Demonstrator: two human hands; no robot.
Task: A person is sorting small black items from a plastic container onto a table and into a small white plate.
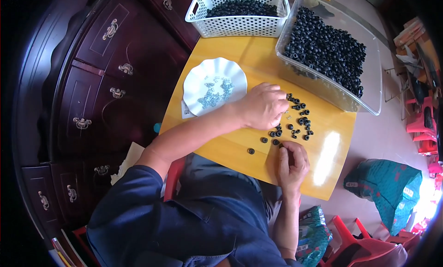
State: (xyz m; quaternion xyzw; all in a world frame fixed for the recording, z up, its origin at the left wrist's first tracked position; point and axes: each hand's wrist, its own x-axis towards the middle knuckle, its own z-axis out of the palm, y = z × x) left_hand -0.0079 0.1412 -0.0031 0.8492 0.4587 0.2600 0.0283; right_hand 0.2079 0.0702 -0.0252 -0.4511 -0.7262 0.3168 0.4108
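My left hand (266,106) reaches across the yellow table with its fingers curled and pressed together. Whatever its fingertips hold is hidden behind the hand. Beside them lie a few tiny pale bits (289,117) and a scatter of small black ring-shaped parts (307,122). Nearer to me, my right hand (295,164) rests at the table, thumb and forefinger pinched on a small black ring-shaped part (281,146), mostly covered. A loose black part (251,151) sits apart to the left. Under my left forearm's far side, a white scalloped plate (193,78) carries many small clear-bluish pieces (215,92).
At the table's (221,144) far edge stands a white perforated basket (240,28) with black parts. A clear plastic bin (318,80), heaped with black parts, stands at the far right. Dark wooden drawers (99,82) line the left. Green bags (387,188) and a red stool (355,244) are at right.
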